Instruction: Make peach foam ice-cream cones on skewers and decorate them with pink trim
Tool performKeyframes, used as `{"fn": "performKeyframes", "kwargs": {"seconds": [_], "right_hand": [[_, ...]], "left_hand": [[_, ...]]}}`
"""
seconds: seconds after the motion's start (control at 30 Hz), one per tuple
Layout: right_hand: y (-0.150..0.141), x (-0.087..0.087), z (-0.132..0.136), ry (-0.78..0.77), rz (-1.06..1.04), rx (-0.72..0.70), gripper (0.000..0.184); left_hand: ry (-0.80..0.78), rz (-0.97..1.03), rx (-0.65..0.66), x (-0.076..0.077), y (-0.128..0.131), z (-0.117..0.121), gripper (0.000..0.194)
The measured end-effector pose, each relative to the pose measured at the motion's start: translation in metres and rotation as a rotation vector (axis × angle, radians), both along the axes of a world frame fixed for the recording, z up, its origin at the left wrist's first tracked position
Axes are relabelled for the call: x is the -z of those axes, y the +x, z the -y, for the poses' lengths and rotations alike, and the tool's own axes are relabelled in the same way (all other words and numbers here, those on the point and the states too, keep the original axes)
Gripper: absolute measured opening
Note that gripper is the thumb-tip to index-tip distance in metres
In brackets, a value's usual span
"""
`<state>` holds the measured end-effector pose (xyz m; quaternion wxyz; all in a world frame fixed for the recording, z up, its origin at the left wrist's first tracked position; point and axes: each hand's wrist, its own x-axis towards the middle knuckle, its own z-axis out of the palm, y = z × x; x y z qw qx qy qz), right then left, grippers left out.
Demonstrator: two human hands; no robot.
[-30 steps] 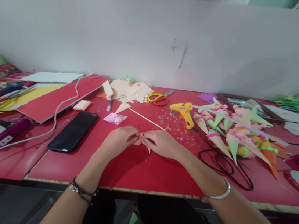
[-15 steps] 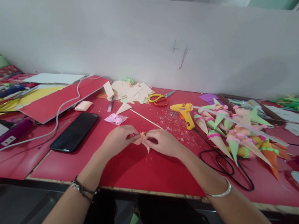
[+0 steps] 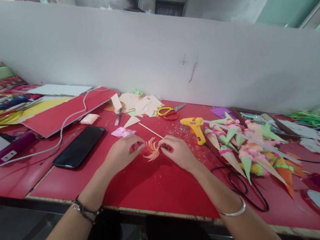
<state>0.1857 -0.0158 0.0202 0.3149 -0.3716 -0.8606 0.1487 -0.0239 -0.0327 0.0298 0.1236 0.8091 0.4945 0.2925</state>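
Note:
A small peach-orange piece with curved, pointed strips (image 3: 152, 150), thin like paper or foam, is between my hands just above the red table; its outline looks partly smeared by motion. My right hand (image 3: 177, 152) pinches its right edge between thumb and forefinger. On the other side, my left hand (image 3: 122, 152) is curled with thumb and fingertips apart, a small gap from the piece. A thin pale stick (image 3: 150, 129) lies just behind, its right end reaching my right hand. By my left fingers lies a small pink plastic packet (image 3: 123, 132), and beyond it a cream paper cone (image 3: 132, 122).
A black phone (image 3: 79, 147) lies left of my left hand. A yellow glue gun (image 3: 193, 128), its black cord (image 3: 240, 183) and a pile of coloured cones (image 3: 248, 148) are at right. Scissors (image 3: 170, 112) and cream paper pieces (image 3: 138, 103) lie at the back against a grey partition (image 3: 113, 50).
My left fingers have let go of the peach piece and moved slightly left. The piece now shows spread curved strips. The view has tilted up a little.

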Motion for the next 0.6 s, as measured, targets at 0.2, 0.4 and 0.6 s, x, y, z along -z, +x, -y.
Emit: {"fn": "performKeyframes", "kwargs": {"seconds": [0.2, 0.4, 0.6], "right_hand": [[0.004, 0.004, -0.005, -0.018, -0.032, 0.11, 0.013], [0.006, 0.004, -0.007, -0.084, 0.08, 0.193, 0.025], [0.023, -0.016, -0.006, 0.116, 0.495, 0.553, 0.043]], "left_hand": [[-0.012, -0.066, -0.095, 0.006, -0.007, -0.003, 0.016], [0.005, -0.089, -0.248, 0.013, -0.022, -0.008, 0.019], [0.098, -0.326, -0.106, 0.016, -0.041, -0.029, 0.058]]}}
